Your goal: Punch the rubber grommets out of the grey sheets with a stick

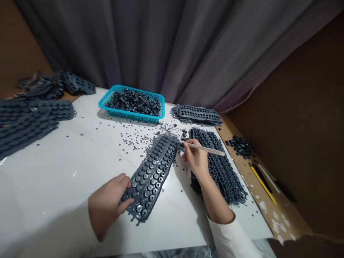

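Observation:
A dark grey moulded rubber sheet (pixel 150 172) with rows of round ring-shaped parts lies slanted on the white table. My left hand (pixel 113 200) grips its near left edge between thumb and fingers. At the sheet's far right corner, my right hand (pixel 196 157) holds a thin white pen-like tool (pixel 206 148) in a pinch. The tool's tip touches or nearly touches the corner; the exact contact is too small to tell. Many small dark discs (pixel 131 138) are scattered around the sheet's far end. Under my right forearm sits a stack of similar sheets (pixel 225 172).
A blue basket (pixel 131 115) full of small dark parts stands at the back. Perforated sheets (pixel 197 114) lie to its right, more moulded sheets (pixel 29 122) at the left. On the brown right edge are a pile of dark pieces (pixel 240 146) and a yellow cutter (pixel 263 184).

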A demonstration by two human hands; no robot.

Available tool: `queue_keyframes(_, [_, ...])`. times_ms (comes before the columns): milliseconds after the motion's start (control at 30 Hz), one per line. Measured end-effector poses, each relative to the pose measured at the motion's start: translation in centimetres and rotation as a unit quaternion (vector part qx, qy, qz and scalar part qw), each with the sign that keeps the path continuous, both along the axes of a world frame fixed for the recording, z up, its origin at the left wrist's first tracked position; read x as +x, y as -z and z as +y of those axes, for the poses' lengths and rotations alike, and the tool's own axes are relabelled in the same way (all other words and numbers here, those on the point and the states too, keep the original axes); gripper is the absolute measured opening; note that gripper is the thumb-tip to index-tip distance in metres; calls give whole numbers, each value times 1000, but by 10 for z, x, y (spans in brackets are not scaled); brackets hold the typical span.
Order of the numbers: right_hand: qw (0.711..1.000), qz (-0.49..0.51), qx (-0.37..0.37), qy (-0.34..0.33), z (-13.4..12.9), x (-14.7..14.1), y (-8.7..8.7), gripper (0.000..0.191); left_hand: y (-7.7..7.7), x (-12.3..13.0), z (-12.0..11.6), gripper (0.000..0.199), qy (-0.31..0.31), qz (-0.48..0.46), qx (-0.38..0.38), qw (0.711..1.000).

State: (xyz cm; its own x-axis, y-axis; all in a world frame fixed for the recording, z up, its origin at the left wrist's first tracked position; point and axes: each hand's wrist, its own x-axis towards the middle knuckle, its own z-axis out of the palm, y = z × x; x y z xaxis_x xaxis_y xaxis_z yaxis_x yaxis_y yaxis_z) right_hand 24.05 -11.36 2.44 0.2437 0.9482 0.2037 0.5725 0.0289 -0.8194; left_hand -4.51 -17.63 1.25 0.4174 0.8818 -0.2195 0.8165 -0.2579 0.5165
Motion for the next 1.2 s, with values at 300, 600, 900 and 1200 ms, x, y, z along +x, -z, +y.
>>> queue_keyframes(300, [985,149,9,-92,-3,-9,-10,46,-55,11,25,4,40,-124,-6,991])
queue_keyframes(600, [942,243,70,-222,50,-26,-53,43,-141,78,106,25,57,-315,127,939])
queue_keyframes(900, [941,301,37,-150,68,-4,-53,60,-223,141,146,11,-13,-440,54,896])
queue_keyframes(1200, [909,349,-53,-223,40,2,-48,45,-252,139,141,19,101,-478,-24,872])
